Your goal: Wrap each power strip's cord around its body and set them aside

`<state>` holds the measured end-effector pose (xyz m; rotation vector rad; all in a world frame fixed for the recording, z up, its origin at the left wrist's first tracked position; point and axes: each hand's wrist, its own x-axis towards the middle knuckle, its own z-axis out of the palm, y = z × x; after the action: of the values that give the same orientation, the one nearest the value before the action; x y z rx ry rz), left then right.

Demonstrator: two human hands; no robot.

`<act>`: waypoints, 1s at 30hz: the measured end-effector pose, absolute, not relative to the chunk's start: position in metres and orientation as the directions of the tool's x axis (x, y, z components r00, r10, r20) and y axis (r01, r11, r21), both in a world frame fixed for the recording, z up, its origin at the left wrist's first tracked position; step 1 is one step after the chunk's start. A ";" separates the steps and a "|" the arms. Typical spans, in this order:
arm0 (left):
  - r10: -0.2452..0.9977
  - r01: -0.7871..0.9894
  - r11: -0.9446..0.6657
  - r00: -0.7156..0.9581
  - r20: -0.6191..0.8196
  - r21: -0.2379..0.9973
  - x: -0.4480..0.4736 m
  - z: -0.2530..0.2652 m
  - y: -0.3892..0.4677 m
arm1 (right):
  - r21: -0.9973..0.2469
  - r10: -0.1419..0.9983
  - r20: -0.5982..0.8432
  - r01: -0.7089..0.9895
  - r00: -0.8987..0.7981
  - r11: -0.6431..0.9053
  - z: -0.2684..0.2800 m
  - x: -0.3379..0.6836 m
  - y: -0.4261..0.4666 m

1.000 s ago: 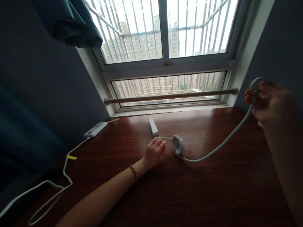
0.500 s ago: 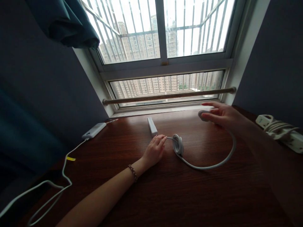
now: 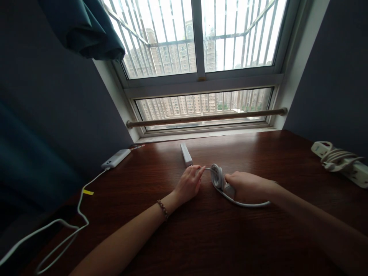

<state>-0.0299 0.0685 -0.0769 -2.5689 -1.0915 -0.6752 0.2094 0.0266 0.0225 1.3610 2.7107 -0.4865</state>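
A slim white power strip (image 3: 186, 154) lies on the dark wooden surface, its near end just beyond my left hand (image 3: 189, 182). Closed on the white cable (image 3: 207, 168) where it leaves the strip, my left hand rests low on the wood. Beside its fingertips the cable forms a small coil (image 3: 217, 177) standing on edge. My right hand (image 3: 249, 186) is closed around the pale plug end (image 3: 229, 190), right against the coil's near right side; the fingers partly hide the plug. A loose loop of cable runs under and past the right hand.
At left, a white power bank-like box (image 3: 116, 158) has a white cord (image 3: 82, 207) trailing to the near left, with a yellow tag (image 3: 88, 192). Another power strip (image 3: 356, 168), wrapped in its cord, lies far right. A wooden rail (image 3: 207, 118) crosses the window behind.
My right hand has come down and left with the plug end, from the far right to beside the coil. The left hand has stayed nearly in place.
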 end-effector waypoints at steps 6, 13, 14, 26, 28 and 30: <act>0.649 0.809 -0.570 0.550 0.527 -0.142 -0.046 -0.066 0.079 | -0.045 0.801 -0.278 0.840 -0.530 0.540 0.004 0.201 0.031; 0.715 0.824 -0.537 0.558 0.420 -0.180 -0.079 -0.070 0.109 | -0.050 0.770 -0.350 0.832 -0.533 0.553 -0.003 0.194 0.036; 0.709 0.813 -0.546 0.576 0.407 -0.201 -0.081 -0.070 0.112 | -0.059 0.764 -0.353 0.828 -0.540 0.558 -0.003 0.194 0.037; 0.495 0.617 -0.680 0.785 0.372 -0.397 -0.110 -0.067 0.138 | -0.151 0.714 -0.321 0.778 -0.622 0.610 -0.007 0.196 0.041; 0.467 0.629 -0.694 0.763 0.447 -0.351 -0.114 -0.072 0.140 | -0.161 0.720 -0.309 0.781 -0.621 0.604 -0.009 0.196 0.041; 0.470 0.684 -0.664 0.696 0.543 -0.301 -0.114 -0.073 0.140 | -0.183 0.725 -0.277 0.776 -0.630 0.604 -0.011 0.199 0.042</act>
<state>-0.1135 0.1400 -0.0729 -2.4155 -0.8868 -0.5859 0.1986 0.0419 -0.0107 1.2537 2.6543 -0.4283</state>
